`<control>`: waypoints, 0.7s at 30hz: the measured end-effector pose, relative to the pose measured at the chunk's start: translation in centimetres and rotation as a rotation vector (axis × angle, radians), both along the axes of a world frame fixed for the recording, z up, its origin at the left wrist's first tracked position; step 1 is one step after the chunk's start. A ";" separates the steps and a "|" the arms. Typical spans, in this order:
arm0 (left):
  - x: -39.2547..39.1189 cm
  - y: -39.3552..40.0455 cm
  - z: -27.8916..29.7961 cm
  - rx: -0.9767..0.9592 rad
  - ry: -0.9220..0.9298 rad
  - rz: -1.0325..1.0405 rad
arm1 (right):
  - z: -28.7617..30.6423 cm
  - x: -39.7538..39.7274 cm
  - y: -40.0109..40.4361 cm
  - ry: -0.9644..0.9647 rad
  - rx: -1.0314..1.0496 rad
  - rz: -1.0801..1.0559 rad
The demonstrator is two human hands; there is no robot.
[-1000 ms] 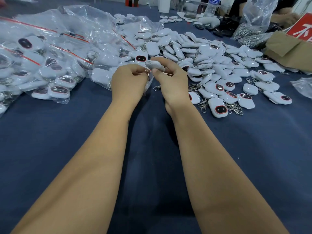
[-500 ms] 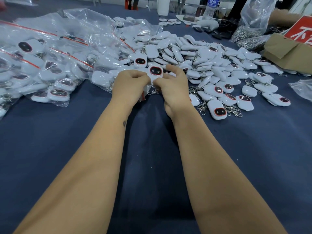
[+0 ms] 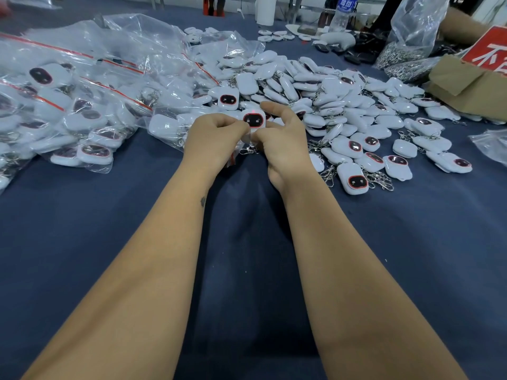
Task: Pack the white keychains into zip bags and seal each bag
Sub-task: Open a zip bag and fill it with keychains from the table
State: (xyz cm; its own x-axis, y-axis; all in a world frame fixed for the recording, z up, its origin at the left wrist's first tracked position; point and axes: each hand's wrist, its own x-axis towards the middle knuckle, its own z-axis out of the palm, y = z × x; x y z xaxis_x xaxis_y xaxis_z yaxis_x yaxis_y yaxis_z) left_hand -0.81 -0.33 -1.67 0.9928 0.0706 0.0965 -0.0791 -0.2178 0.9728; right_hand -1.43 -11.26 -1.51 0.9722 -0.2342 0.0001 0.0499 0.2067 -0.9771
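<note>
**A:** What is the grip doing?

**B:** Both hands meet over the blue worktop [image 3: 82, 242]. The left hand [image 3: 211, 138] has its fingers curled in, and together with the right hand [image 3: 285, 141] it pinches one white keychain [image 3: 253, 119]. The keychain stands upright between the fingertips, its dark red-rimmed face turned toward the camera, with a small red light glowing at its top edge.

**A:** And the right hand's fingers?

**B:** The thumb and lower fingers pinch the keychain's lower edge; the index finger [image 3: 274, 108] arches above it, not pressing on it. A metal clasp [image 3: 248, 151] hangs just below the grip, between the two wrists.

**A:** Is there a zip bag in the grip?

**B:** A bit of clear plastic with a red strip shows under the left hand, but I cannot tell whether the hand holds it.

**A:** What lies around the grip?

**B:** Beyond it and to its right, a big loose pile of keychains [image 3: 343, 105] spreads over the worktop, some face up, most face down. To the left of the grip lie filled zip bags [image 3: 82, 105] with red seal strips, heaped together. Well beyond the pile, on the far right, a cardboard box [image 3: 466, 86] carries a red sign [image 3: 491, 54], and next to it stands a clear bag of metal rings [image 3: 406, 45]. A water bottle [image 3: 341, 12] stands at the far edge.
</note>
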 end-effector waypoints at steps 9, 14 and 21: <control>0.2 0.0 -0.1 -0.025 0.014 -0.003 | -0.2 0.4 0.0 -0.041 0.023 0.037; 0.0 0.0 0.0 -0.020 0.017 -0.014 | -0.4 0.5 0.1 -0.025 0.022 0.032; 0.1 0.1 -0.1 -0.023 -0.001 -0.031 | -0.2 0.4 0.3 0.005 -0.034 -0.008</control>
State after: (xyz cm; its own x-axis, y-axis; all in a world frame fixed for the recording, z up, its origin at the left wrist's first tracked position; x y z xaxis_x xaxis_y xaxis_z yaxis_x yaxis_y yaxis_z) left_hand -0.74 -0.26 -1.73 0.9945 0.0415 0.0964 -0.0867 -0.1930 0.9774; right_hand -1.06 -10.99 -1.70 0.9703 -0.2420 0.0037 0.0469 0.1730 -0.9838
